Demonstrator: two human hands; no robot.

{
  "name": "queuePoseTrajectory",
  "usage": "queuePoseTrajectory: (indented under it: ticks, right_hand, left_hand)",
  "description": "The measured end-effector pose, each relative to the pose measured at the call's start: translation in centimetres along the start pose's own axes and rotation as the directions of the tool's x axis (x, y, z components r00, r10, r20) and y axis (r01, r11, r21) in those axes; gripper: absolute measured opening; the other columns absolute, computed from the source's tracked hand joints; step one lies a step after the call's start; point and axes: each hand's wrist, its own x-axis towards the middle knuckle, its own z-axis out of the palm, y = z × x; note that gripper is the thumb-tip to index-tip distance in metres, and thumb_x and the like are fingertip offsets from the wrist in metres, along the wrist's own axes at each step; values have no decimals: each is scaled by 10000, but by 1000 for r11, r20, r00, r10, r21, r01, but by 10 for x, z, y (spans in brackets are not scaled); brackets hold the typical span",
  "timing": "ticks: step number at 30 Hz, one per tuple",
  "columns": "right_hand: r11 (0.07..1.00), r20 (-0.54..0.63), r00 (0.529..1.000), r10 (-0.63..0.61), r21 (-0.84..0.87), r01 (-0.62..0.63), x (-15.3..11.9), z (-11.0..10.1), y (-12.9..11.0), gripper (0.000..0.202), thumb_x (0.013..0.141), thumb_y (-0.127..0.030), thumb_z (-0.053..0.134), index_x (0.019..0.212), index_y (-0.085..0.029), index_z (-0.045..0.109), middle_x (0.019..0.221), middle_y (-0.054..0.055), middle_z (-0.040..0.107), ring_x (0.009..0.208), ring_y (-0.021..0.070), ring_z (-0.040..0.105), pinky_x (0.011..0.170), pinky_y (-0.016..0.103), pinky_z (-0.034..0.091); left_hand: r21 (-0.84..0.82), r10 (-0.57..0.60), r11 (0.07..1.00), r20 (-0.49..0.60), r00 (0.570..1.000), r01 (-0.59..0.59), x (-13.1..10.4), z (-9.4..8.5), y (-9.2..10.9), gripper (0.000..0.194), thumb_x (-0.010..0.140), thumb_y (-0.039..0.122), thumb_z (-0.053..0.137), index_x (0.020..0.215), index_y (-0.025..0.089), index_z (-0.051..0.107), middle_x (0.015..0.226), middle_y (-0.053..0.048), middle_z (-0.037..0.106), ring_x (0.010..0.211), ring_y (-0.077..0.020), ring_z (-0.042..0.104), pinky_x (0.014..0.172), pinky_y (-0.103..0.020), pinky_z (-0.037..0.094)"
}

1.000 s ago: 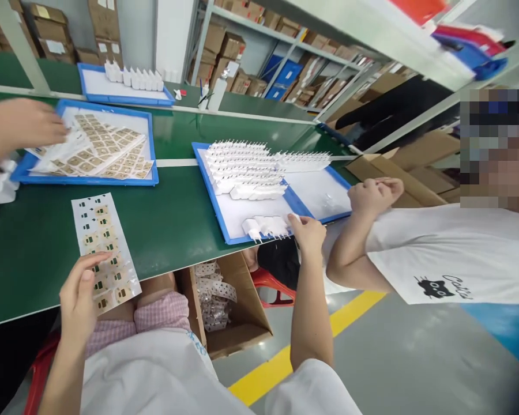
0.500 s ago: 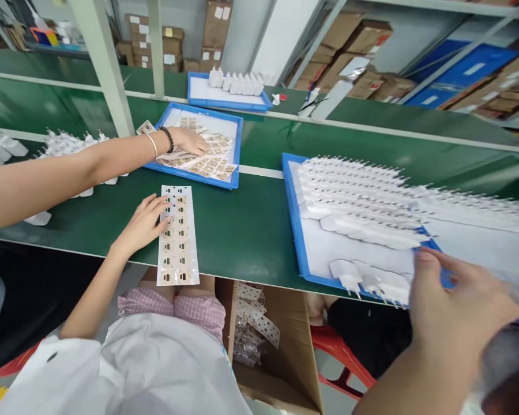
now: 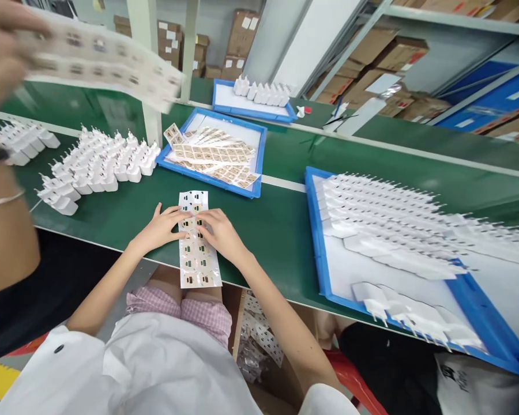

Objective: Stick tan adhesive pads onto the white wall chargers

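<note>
A sheet of stickers [image 3: 199, 268], pale with rows of small dark marks, lies on the green table with its near end past the edge. My left hand [image 3: 160, 230] rests on its left side, thumb and fingers apart. From the right, my right hand [image 3: 222, 233] touches the middle of the sheet with bent fingers, its thumb apart from the forefinger. Whether a sticker is being lifted is too small to tell. Beyond the sheet stands a blue-rimmed tray [image 3: 262, 144] with loose sticker strips [image 3: 218, 153] in it.
At upper left a co-worker's hand [image 3: 0, 52] holds a sticker strip [image 3: 99, 55]. White plug-like parts [image 3: 99, 164] stand in rows on the left. Another blue tray [image 3: 315, 230] with rows of white parts [image 3: 384, 219] is on the right. Below the table is a box with discarded sheets [image 3: 259, 328].
My right hand has come in from the far right to the sheet. The co-worker's hand has left the sticker tray and now holds a strip at upper left. My left hand stays on the sheet.
</note>
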Motion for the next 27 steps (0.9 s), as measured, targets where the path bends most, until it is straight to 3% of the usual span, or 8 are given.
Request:
queuePoseTrajectory:
  ticks: [4,9,18,20,22,23,25,27]
  right_hand:
    - [993,34,999,14,-116,-10,10,7,-7,229,1012,-237,588,1165,-179,749,1126,145,765,1112,327,626,1024,525,446]
    - [975,68,997,37,-219,-21,17,9,-13,212,1022,-185,522,995,-181,732,1033,125,733,1043,301,589,942,442,412]
    - [955,99,995,31,-296,0,8,-1,-34,248,1006,-134,424,907,-166,650,985,163,681,979,311,576,847,422,420]
    - [981,65,996,54,-188,-41,-2,-8,-35,216,988,-145,443,868,-188,616,946,136,664,919,287,576,814,406,428]
    - [980,13,987,161,120,-161,-11,-12,-32,174,980,-208,492,831,-215,581,870,77,633,819,240,562,768,375,437]
    - [913,12,968,250,332,-239,-16,-12,-30,172,979,-267,529,818,-225,571,817,44,609,764,215,545,744,356,439]
    - [607,101,897,430,703,-370,-23,-7,-26,238,936,-411,650,795,-231,583,728,-3,567,685,175,508,699,325,434]
    - [293,225,826,516,861,-417,-28,1,-24,352,835,-525,779,772,-222,611,685,-17,556,656,156,498,666,307,428]
  left_hand:
    - [-3,22,1000,-61,998,-22,-1,6,0,458,998,388,633,1439,274,601,1515,-91,639,1515,-338,434,1276,-779,79]
    - [23,26,999,-59,998,-25,-2,9,1,447,1010,415,618,1430,262,607,1534,-89,624,1525,-350,414,1259,-807,79]
    - [41,-38,998,17,999,37,1,2,0,647,1011,575,553,1580,277,470,1703,-72,405,1631,-356,277,1276,-776,-26]
    - [51,-49,998,43,998,47,1,1,2,682,1000,576,573,1602,286,433,1720,-65,366,1644,-354,246,1277,-772,-31]
    - [43,-42,998,57,998,39,-1,-1,4,723,985,580,602,1615,282,407,1732,-67,336,1651,-355,223,1277,-776,-22]
    - [33,-30,999,51,998,28,-3,-2,5,742,976,583,617,1617,277,402,1736,-68,326,1652,-357,217,1281,-775,3]
    - [27,-13,1000,-23,1000,14,-9,-4,6,719,970,567,637,1596,269,441,1728,-72,360,1644,-358,236,1299,-748,112]
    - [73,-55,995,-198,979,70,-15,-10,4,575,998,479,625,1521,255,544,1659,-93,486,1600,-359,329,1286,-671,285]
